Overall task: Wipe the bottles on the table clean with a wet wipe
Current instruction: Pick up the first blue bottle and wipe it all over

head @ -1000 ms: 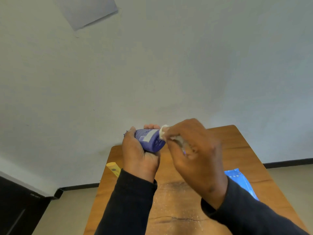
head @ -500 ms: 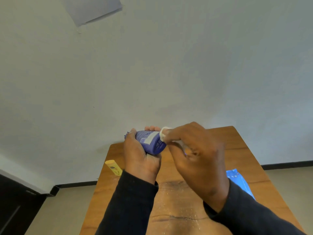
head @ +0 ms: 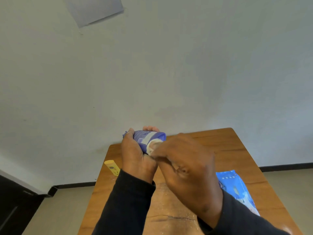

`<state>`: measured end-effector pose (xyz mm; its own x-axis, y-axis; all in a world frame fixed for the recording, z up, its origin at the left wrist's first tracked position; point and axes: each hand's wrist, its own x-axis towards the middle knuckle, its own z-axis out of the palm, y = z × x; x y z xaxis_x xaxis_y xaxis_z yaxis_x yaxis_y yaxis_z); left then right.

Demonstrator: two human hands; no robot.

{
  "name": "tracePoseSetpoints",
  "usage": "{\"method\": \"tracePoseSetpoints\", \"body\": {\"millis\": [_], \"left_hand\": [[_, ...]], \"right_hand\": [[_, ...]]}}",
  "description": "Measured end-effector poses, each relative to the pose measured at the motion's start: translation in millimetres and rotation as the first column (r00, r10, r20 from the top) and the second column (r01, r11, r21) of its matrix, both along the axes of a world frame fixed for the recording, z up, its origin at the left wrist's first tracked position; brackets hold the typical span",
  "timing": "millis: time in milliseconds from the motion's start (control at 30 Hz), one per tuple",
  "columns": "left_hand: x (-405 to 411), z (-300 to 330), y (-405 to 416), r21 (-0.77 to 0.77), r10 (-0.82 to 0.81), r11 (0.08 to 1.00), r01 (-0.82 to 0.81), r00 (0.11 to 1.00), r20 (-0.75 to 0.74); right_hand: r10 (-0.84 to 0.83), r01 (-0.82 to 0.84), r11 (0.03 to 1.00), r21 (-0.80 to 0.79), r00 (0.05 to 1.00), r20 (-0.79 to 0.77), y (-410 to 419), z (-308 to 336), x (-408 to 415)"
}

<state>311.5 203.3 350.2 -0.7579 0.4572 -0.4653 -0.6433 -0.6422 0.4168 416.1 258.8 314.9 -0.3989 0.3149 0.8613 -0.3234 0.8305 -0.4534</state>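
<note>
My left hand [head: 135,155] grips a purple-blue bottle [head: 147,138] with a pale label, held on its side above the far part of the wooden table [head: 237,150]. My right hand [head: 184,160] pinches a bunched white wet wipe [head: 153,145] and presses it against the near end of the bottle. Most of the wipe is hidden under my fingers. A yellow bottle [head: 112,167] lies on the table's left edge, partly behind my left sleeve.
A blue pack of wet wipes [head: 237,189] lies on the right side of the table, beside my right forearm. White specks dust the tabletop near me. A pale wall stands behind the table; tiled floor lies on both sides.
My right hand has slid the wipe from the bottle's upper right edge down onto its near end. The bottle has tilted slightly in my left hand.
</note>
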Motion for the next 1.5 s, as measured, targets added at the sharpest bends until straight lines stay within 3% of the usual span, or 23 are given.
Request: {"method": "tracePoseSetpoints", "body": {"millis": [200,367,433,533,633,700,767,933,1100,1200,1333,1500], "left_hand": [[9.1,7.2,3.3,-0.010,0.015,1.000,-0.015,0.997,-0.078],[30.2,5.8,4.2,-0.167,-0.100,0.985,0.028,0.892,-0.442],[31.7,3.3,3.6,-0.204,-0.169,0.977,0.058,0.796,-0.581],[23.0,-2.0,2.8,-0.293,-0.265,0.955,0.047,0.580,-0.770],[8.2,-12.1,4.3,-0.406,-0.351,0.903,-0.140,0.304,-0.886],[-0.3,-19.8,5.2,-0.437,-0.418,0.849,-0.296,0.129,-0.899],[-4.6,-26.2,5.9,-0.445,-0.479,0.798,-0.406,0.022,-0.878],[-3.7,-30.9,6.9,-0.435,-0.528,0.754,-0.492,-0.060,-0.847],[-6.1,-31.3,6.3,-0.365,-0.563,0.729,-0.579,-0.204,-0.801],[-3.3,-30.8,5.5,-0.314,-0.567,0.737,-0.599,-0.295,-0.769],[-5.6,-29.5,3.6,-0.286,-0.557,0.744,-0.604,-0.325,-0.764],[-7.1,-28.0,6.3,-0.273,-0.539,0.751,-0.601,-0.319,-0.779]], "right_hand": [[-0.065,0.059,0.995,-0.076,0.995,-0.075,32.6,-0.4,-3.0],[-0.006,0.005,0.925,-0.379,1.000,0.000,61.5,-1.4,4.2],[0.045,-0.053,0.905,-0.422,0.999,-0.028,63.4,4.6,8.0],[0.071,-0.079,0.916,-0.394,0.997,-0.035,62.7,15.6,13.9],[0.077,-0.076,0.935,-0.347,0.997,-0.012,62.7,22.0,18.3],[0.090,-0.082,0.949,-0.306,0.996,0.010,62.1,23.5,18.4],[0.093,-0.085,0.960,-0.266,0.995,0.019,61.8,24.0,18.0],[0.064,-0.056,0.972,-0.226,0.998,0.027,60.8,27.3,21.7],[0.084,-0.070,0.985,-0.156,0.993,0.080,53.1,32.0,23.9],[-0.003,0.024,0.987,-0.160,0.992,0.124,63.9,29.0,15.7],[0.070,-0.033,0.946,-0.321,0.992,0.104,80.1,32.9,22.8],[0.226,-0.191,0.957,-0.218,0.963,0.149,54.8,43.1,28.6]]}}
